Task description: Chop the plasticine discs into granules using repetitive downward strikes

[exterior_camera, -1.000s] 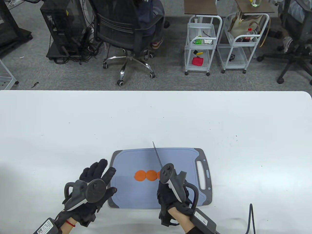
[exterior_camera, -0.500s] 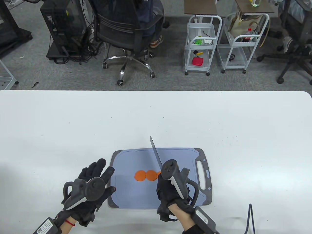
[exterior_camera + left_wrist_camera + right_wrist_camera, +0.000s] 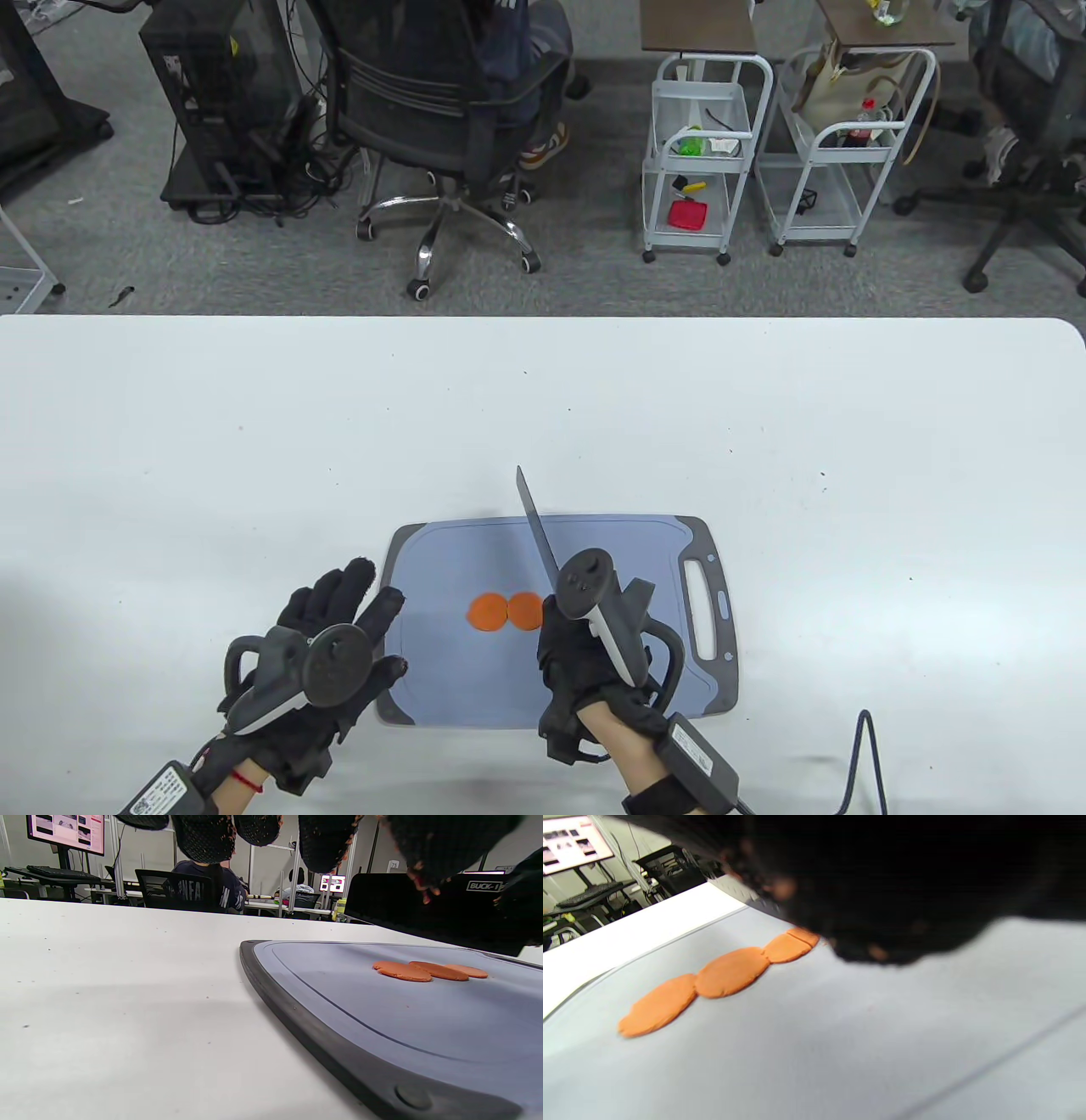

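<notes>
A big white table holds a blue board with a dark rim. The board lies flat near the front edge. On the board lie flat orange discs in a row, each one touching the next. From the right wrist the row shows a cut line through the far end.

The left hand is at the board's left edge. Its fingers are spread wide and straight and hold nothing.

The right hand is over the right end of the row. Its fingers are curled tight around the handle of a knife. The blade points away, up above the board.
</notes>
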`<state>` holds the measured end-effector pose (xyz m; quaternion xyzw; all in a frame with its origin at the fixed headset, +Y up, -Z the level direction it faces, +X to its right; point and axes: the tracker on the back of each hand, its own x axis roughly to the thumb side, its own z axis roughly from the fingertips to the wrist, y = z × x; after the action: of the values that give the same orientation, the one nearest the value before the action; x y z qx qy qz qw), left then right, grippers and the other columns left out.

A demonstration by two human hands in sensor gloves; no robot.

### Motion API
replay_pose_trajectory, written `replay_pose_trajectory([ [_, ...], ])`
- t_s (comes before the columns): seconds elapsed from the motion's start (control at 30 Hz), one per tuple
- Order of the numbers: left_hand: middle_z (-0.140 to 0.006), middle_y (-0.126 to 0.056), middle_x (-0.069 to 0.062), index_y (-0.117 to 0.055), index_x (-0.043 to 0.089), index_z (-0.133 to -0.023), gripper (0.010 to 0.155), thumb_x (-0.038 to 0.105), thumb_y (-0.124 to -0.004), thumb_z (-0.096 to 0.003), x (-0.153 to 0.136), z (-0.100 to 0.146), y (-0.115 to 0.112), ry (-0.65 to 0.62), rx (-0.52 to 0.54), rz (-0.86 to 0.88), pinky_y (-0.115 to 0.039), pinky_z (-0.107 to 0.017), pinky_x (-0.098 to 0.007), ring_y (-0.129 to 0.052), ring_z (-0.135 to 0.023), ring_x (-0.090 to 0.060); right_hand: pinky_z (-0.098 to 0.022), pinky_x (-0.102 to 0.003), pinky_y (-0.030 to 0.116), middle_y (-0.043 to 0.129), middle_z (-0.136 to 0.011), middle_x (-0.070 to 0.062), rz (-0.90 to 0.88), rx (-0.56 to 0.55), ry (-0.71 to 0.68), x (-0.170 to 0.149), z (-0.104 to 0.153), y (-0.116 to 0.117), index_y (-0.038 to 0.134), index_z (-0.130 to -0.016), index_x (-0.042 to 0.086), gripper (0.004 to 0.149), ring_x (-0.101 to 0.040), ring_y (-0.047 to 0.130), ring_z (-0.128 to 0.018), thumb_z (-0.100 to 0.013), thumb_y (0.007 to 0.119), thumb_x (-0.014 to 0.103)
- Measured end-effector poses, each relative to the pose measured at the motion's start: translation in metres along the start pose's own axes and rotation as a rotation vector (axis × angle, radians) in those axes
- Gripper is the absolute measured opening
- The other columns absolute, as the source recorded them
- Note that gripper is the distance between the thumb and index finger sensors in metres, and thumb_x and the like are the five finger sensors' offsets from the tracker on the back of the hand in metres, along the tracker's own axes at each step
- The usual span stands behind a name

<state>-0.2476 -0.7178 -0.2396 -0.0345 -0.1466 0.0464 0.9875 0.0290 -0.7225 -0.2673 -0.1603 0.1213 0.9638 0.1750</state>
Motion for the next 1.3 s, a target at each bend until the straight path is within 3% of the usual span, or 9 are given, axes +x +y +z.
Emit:
replay_pose_trajectory([
  [0.2,-0.124,-0.039,-0.014,-0.058,0.033,-0.107,0.077,0.063,-0.065,-0.0362,0.002,0.001,-0.003,-0.010,-0.021,-0.017,-0.049,-0.075,-0.066,-0.058,-0.108,-0.046,-0.010,-0.042,0.094,0.097,-0.045,-0.003,0.050,-0.015,0.078,0.000,-0.003,0.025,0.077,-0.082,0.008,0.049,-0.014,0.108,-0.002,-0.052,0.075,0.046],
  [0.37,-0.124,-0.039,-0.014,-0.058,0.033,-0.107,0.077,0.063,-0.065,-0.0362,0.006,0.000,-0.006,-0.024,-0.038,-0.019,-0.049,-0.075,-0.066,-0.058,-0.108,-0.046,-0.010,-0.041,0.095,0.097,-0.044,-0.001,-0.025,0.047,0.082,0.005,-0.030,0.018,0.078,-0.081,0.009,0.048,-0.013,0.108,-0.001,-0.052,0.075,0.047],
  [0.6,-0.124,-0.039,-0.014,-0.058,0.033,-0.107,0.077,0.063,-0.065,-0.0363,0.004,0.001,-0.002,-0.018,-0.028,-0.014,-0.048,-0.075,-0.066,-0.057,-0.109,-0.046,-0.010,-0.042,0.094,0.098,-0.045,-0.004,-0.003,0.044,0.059,0.003,0.002,0.000,0.079,-0.082,0.008,0.049,-0.015,0.108,-0.002,-0.052,0.074,0.046],
  [0.73,-0.124,-0.039,-0.014,-0.058,0.033,-0.107,0.077,0.063,-0.065,-0.0362,0.006,0.001,-0.005,-0.021,-0.049,-0.030,-0.048,-0.075,-0.066,-0.058,-0.109,-0.046,-0.010,-0.042,0.094,0.098,-0.046,-0.004,0.037,0.085,0.092,0.000,-0.004,0.019,0.078,-0.082,0.008,0.049,-0.015,0.108,-0.003,-0.052,0.074,0.046],
  [0.77,-0.124,-0.039,-0.014,-0.058,0.033,-0.107,0.077,0.063,-0.065,-0.0363,0.007,0.001,-0.005,-0.023,-0.055,-0.034,-0.048,-0.075,-0.066,-0.057,-0.109,-0.046,-0.010,-0.042,0.095,0.097,-0.044,-0.002,0.018,0.035,0.077,-0.002,-0.004,0.024,0.077,-0.081,0.008,0.049,-0.013,0.109,-0.002,-0.052,0.074,0.047],
  [0.93,-0.124,-0.038,-0.014,-0.058,0.033,-0.107,0.077,0.063,-0.065,-0.0363,0.009,0.001,-0.007,-0.032,-0.068,-0.035,-0.048,-0.075,-0.066,-0.057,-0.109,-0.046,-0.010,-0.041,0.095,0.097,-0.044,-0.001,-0.026,0.068,0.075,0.010,-0.030,0.018,0.078,-0.081,0.009,0.049,-0.014,0.108,-0.002,-0.052,0.074,0.048],
  [1.1,-0.124,-0.038,-0.014,-0.058,0.033,-0.107,0.077,0.063,-0.065,-0.0362,0.009,0.003,-0.005,-0.033,-0.060,-0.037,-0.048,-0.075,-0.066,-0.058,-0.109,-0.046,-0.010,-0.042,0.094,0.098,-0.045,-0.003,-0.063,0.020,0.040,0.005,-0.004,0.001,0.079,-0.082,0.008,0.049,-0.014,0.108,-0.003,-0.052,0.074,0.047],
  [1.2,-0.124,-0.038,-0.015,-0.058,0.033,-0.107,0.077,0.063,-0.065,-0.0364,0.008,0.002,-0.006,-0.029,-0.070,-0.035,-0.048,-0.075,-0.066,-0.058,-0.109,-0.046,-0.010,-0.042,0.094,0.098,-0.045,-0.004,-0.031,0.062,0.049,0.004,0.005,0.009,0.079,-0.082,0.008,0.049,-0.015,0.109,-0.003,-0.052,0.074,0.047],
  [1.3,-0.124,-0.039,-0.014,-0.058,0.033,-0.107,0.077,0.063,-0.065,-0.0363,0.009,0.001,-0.008,-0.032,-0.086,-0.048,-0.048,-0.075,-0.066,-0.058,-0.108,-0.046,-0.010,-0.041,0.095,0.098,-0.045,-0.002,0.010,-0.005,0.064,0.004,-0.004,0.024,0.077,-0.081,0.009,0.049,-0.013,0.109,-0.002,-0.052,0.073,0.048],
])
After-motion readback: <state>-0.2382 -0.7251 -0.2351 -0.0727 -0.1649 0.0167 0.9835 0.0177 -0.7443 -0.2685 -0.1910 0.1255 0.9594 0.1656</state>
